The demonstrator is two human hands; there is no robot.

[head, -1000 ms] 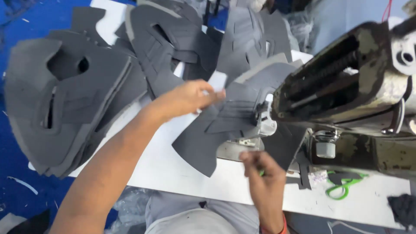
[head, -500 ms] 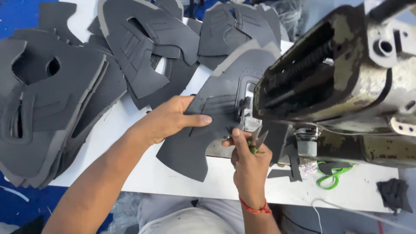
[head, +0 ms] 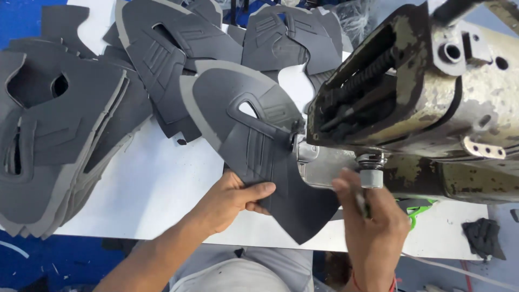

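While pinched in the left hand, grey cut piece under sewing machine; right hand blurred, grip unclear.

A single head-worn camera is looking steeply down from above the seated person, facing away from the body across the white table. It is sitting close, with the sewing machine filling the right side.

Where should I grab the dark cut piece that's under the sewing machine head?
Pinch the dark cut piece at its free near-left edge, where the left hand already holds it, coming from the table's front. Its far-right side is tucked under the sewing machine.
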